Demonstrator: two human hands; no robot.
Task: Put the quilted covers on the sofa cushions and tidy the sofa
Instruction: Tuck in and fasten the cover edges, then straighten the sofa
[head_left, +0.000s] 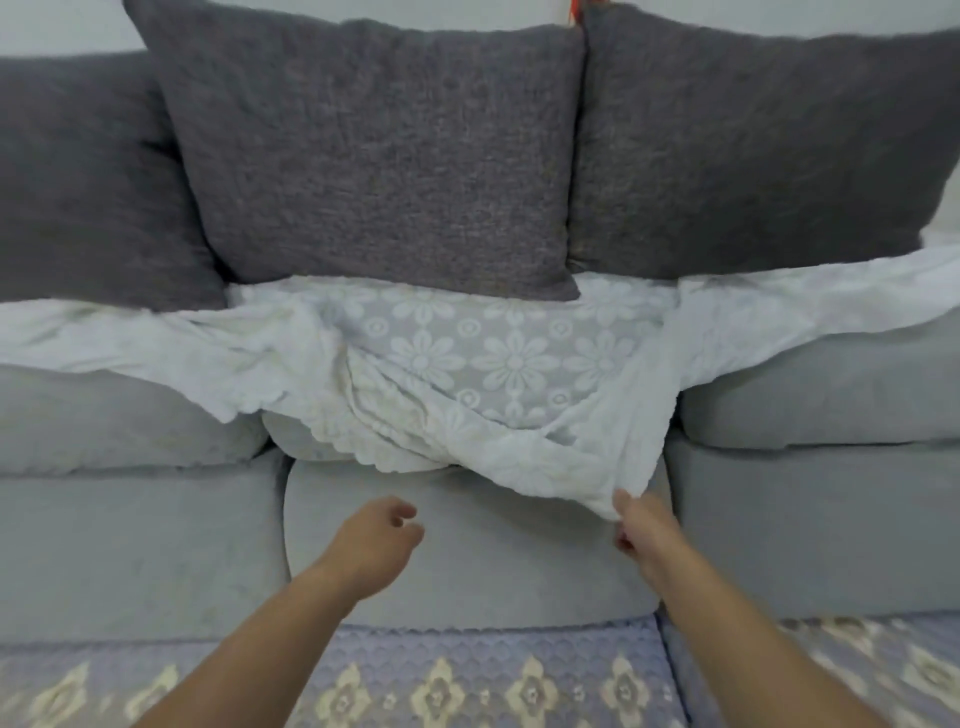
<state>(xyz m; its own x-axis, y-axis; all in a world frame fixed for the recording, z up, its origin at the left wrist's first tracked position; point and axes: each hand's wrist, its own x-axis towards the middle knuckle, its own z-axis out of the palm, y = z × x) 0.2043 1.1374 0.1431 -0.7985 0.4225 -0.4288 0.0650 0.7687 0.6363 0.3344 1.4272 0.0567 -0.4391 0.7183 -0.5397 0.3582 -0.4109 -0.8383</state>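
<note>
Left back cushion (88, 187): dark grey, upright against the sofa back, partly behind the middle one.
Left seat cushion (119, 415): pale grey, its rear part under white cloth.
Left hand (379, 535): hovers in front of the middle seat cushion (467, 545), fingers loosely curled, grasping nothing, clear of the cover.
Middle back cushion (379, 156): dark grey, upright, its lower edge resting on the cover.
Quilted cover (498, 358): white with a grey daisy-patterned panel, lying rumpled over the top of the middle seat cushion; its scalloped edge hangs over the cushion's front at the left, and one corner droops down the front at the right.
Right hand (641, 525): pinches that drooping corner of the quilted cover between thumb and fingers.
Right back cushion (763, 145): dark grey, upright, touching the middle back cushion.
Right seat cushion (821, 395): pale grey, white cloth spread across its rear part.
Foreground covers (467, 675): lilac-blue quilted surface with cream floral motifs, along the bottom edge beneath both forearms.
</note>
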